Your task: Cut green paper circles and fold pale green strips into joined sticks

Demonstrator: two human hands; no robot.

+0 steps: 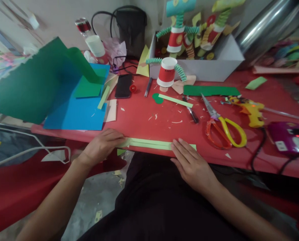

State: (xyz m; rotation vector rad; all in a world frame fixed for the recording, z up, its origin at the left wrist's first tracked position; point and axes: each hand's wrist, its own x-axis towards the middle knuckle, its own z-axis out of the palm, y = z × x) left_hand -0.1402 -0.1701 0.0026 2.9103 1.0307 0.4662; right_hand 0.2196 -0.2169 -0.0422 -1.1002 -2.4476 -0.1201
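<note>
A light green paper strip (151,144), with a line running along its length, lies along the table's front edge between my hands. My left hand (103,145) is closed at its left end, fingers together on the paper. Flat across the right part of the strip rests my right hand (191,164), its fingers stretched out and pressing down. Beyond the hands lie another light green strip (176,100), a dark green paper piece (157,98) and a black pen (193,114). A red and white paper cup (166,73) with folded green paper arms stands farther back.
Scissors (223,129) with red and yellow handles lie at right, beside a yellow glue gun (255,112) and a purple device with cables (287,137). Blue card (76,115) and green sheets are at left. A phone (123,86) and a white box (197,68) of paper figures stand behind.
</note>
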